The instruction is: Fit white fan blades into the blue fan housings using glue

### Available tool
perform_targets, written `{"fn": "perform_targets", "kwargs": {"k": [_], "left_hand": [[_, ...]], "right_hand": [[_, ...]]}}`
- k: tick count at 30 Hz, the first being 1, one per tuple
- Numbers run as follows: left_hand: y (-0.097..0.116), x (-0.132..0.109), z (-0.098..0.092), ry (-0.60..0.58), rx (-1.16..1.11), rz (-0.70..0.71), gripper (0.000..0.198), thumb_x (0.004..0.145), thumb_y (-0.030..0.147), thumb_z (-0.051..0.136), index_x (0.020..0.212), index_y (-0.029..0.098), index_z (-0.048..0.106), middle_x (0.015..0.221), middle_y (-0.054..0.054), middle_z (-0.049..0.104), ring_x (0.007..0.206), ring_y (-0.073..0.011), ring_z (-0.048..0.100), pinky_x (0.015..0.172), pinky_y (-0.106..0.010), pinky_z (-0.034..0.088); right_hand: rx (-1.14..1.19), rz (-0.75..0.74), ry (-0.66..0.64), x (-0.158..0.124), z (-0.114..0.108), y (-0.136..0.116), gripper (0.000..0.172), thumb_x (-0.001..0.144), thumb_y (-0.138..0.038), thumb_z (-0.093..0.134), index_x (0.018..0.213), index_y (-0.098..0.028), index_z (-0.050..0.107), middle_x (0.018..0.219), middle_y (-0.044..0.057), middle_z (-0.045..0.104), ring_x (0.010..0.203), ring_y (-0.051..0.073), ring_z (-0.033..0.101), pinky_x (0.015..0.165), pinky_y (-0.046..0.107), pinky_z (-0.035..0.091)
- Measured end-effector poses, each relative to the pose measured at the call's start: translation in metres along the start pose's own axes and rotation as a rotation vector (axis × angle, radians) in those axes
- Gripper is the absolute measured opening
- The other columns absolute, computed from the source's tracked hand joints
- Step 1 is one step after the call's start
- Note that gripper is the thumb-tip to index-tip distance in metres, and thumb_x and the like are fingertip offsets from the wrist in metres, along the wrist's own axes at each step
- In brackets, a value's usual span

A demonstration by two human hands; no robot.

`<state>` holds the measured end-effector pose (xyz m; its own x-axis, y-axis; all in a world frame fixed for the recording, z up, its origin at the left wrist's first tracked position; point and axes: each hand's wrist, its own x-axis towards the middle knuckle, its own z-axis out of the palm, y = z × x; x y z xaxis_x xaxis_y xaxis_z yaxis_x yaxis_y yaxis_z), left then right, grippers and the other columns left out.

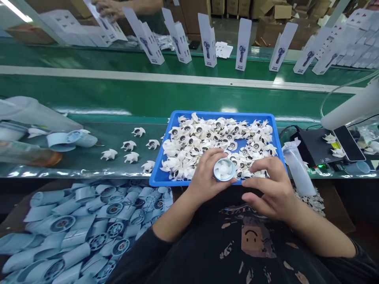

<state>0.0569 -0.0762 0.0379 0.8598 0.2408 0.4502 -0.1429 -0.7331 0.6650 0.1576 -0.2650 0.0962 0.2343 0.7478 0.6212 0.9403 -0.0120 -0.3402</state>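
Note:
My left hand (207, 175) is wrapped around a light blue fan housing (216, 172), its round mouth turned up toward me. Inside that mouth sits a white fan blade (224, 169). Just to the right, my right hand (271, 189) hovers apart from the housing, fingers spread and curved, with nothing visible between them. Behind both hands lies a blue tray (174, 118) heaped with white fan blades (204, 134) that have dark round hubs. The lower part of the housing is hidden by my left fingers.
Several loose fan blades (132, 157) lie left of the tray. Below left, many blue housings (74, 236) fill a box. A black box (315, 146) and a phone (349, 142) are on the right. Printed cartons (243, 45) stand along the green belt (148, 94); another person's hand (109, 8) is behind.

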Motion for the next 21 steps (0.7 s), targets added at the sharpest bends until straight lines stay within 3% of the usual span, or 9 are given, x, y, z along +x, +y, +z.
{"fn": "perform_targets", "kwargs": {"k": [3,6,8,10,12,16,20,21], "left_hand": [[-0.013,0.03,-0.024,-0.086,0.134,-0.108,0.06,0.069,0.052,0.078,0.119,0.027,0.057,0.115,-0.009,0.052,0.111,-0.0313,0.055,0.099,-0.054,0.048],[-0.034,0.095,-0.036,-0.11,0.155,-0.197,0.063,0.074,0.045,0.074,0.129,0.029,0.05,0.114,-0.008,0.058,0.103,-0.0293,0.06,0.092,-0.053,0.052],[-0.047,0.147,-0.027,-0.068,0.166,-0.228,0.066,0.079,0.031,0.068,0.138,0.025,0.04,0.122,-0.009,0.059,0.106,-0.0272,0.061,0.095,-0.047,0.052],[-0.057,0.193,-0.006,-0.118,0.306,-0.257,0.067,0.081,0.017,0.063,0.142,0.019,0.036,0.138,-0.012,0.052,0.125,-0.0259,0.052,0.108,-0.04,0.043],[-0.063,0.224,0.018,-0.193,0.357,-0.277,0.058,0.083,0.015,0.063,0.137,0.012,0.044,0.139,-0.016,0.052,0.128,-0.0278,0.051,0.109,-0.041,0.041],[-0.055,0.245,0.042,-0.328,0.395,-0.251,0.039,0.092,0.037,0.059,0.122,0.012,0.057,0.127,-0.013,0.059,0.111,-0.024,0.061,0.099,-0.046,0.049],[-0.011,0.231,0.028,-0.328,0.408,-0.154,0.036,0.092,0.03,0.06,0.124,0.012,0.057,0.13,-0.012,0.058,0.119,-0.0257,0.058,0.103,-0.05,0.046],[0.005,0.221,0.022,-0.318,0.396,-0.108,0.037,0.094,0.025,0.053,0.128,0.009,0.054,0.133,-0.011,0.056,0.124,-0.0243,0.055,0.109,-0.045,0.042]], "right_hand": [[0.044,0.001,0.042,-0.021,-0.007,0.007,0.019,0.094,-0.033,0.053,0.088,-0.018,0.064,0.104,0.008,0.055,0.095,0.022,0.054,0.082,0.041,0.045],[0.098,0.045,0.093,-0.041,-0.008,0.011,0.012,0.091,-0.024,0.054,0.089,-0.018,0.064,0.102,0.008,0.055,0.094,0.02,0.056,0.081,0.037,0.048],[0.119,0.074,0.13,-0.048,-0.008,0.011,0.011,0.089,-0.02,0.054,0.087,-0.018,0.065,0.1,0.007,0.055,0.093,0.018,0.058,0.079,0.034,0.051],[0.128,0.073,0.156,-0.049,-0.007,0.008,0.012,0.089,-0.02,0.054,0.086,-0.018,0.065,0.099,0.007,0.056,0.092,0.017,0.059,0.078,0.031,0.053],[0.131,0.063,0.174,-0.047,-0.007,0.005,0.013,0.089,-0.02,0.053,0.085,-0.018,0.065,0.099,0.008,0.056,0.092,0.017,0.06,0.078,0.031,0.054],[0.139,0.083,0.153,-0.056,-0.01,0.005,0.013,0.089,-0.02,0.053,0.091,-0.021,0.066,0.1,0.009,0.057,0.092,0.02,0.061,0.076,0.034,0.057],[0.016,0.095,0.283,-0.086,-0.028,0.017,0.029,0.087,-0.022,0.057,0.11,-0.034,0.067,0.106,0.009,0.058,0.099,0.025,0.06,0.08,0.044,0.055],[-0.014,0.1,0.349,-0.094,-0.035,0.021,0.032,0.087,-0.024,0.059,0.113,-0.041,0.065,0.107,0.007,0.059,0.1,0.025,0.06,0.08,0.044,0.054]]}}
